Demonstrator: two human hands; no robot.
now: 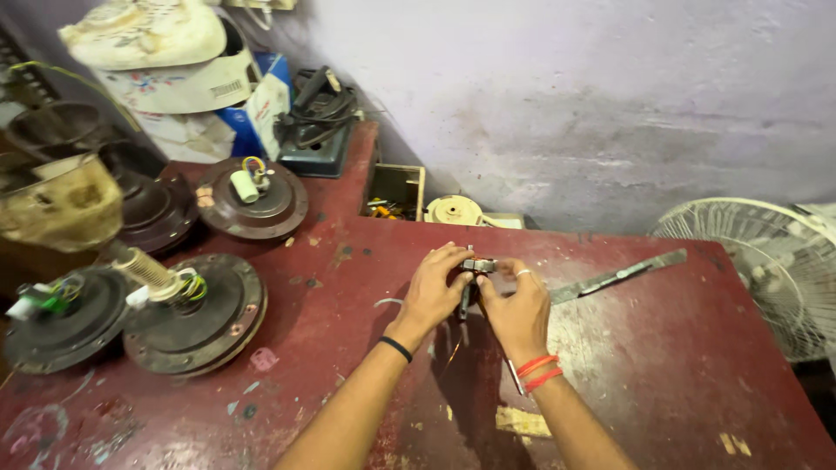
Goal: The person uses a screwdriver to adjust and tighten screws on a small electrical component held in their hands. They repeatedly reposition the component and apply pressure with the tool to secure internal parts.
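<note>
Both my hands meet over the middle of a worn red table. My left hand and my right hand pinch a small grey metal part between their fingertips. A thin dark piece hangs down from it between my palms; its exact shape is hidden by my fingers. A black band is on my left wrist, red and orange threads on my right wrist, and a ring on a right finger.
Several dark round ceiling-fan motors with coloured wires lie at the left. A long flat metal strip rests right of my hands. A small wooden box, a cream disc, stacked cartons and a white fan guard line the edges.
</note>
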